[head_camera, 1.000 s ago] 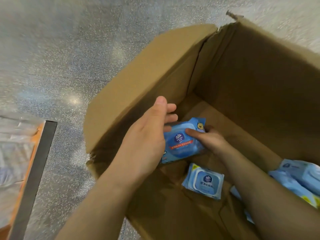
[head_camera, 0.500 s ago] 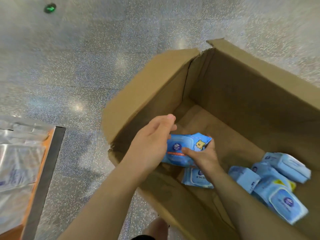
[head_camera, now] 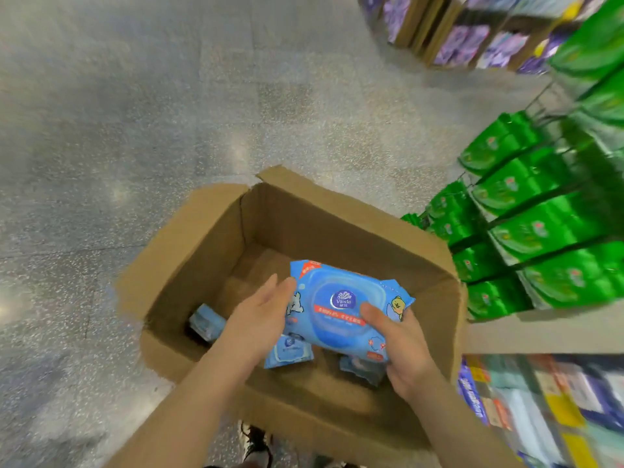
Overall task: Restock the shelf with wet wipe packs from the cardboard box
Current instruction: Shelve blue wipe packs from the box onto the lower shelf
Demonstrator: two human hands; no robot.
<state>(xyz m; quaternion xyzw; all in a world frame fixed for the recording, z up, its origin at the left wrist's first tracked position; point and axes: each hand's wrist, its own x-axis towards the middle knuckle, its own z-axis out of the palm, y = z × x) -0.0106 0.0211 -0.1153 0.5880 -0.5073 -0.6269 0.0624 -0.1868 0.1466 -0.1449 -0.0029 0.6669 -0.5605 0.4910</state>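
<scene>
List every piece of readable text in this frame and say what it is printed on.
"Vinda": white logo on the lid of the blue wet wipe pack held between the left hand and right hand.
Red band under that logo: white characters, too blurred to read.
Packs left in the cardboard box: print too small.
Green packs and lower shelf goods: motion-blurred, unreadable.

Green packs [head_camera: 526,211], probably refills, speckled floor [head_camera: 135,113]

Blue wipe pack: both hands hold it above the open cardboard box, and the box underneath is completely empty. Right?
Not quite. The head view shows the blue wipe pack held by the left hand and right hand above the cardboard box, but several smaller packs remain inside.
</scene>
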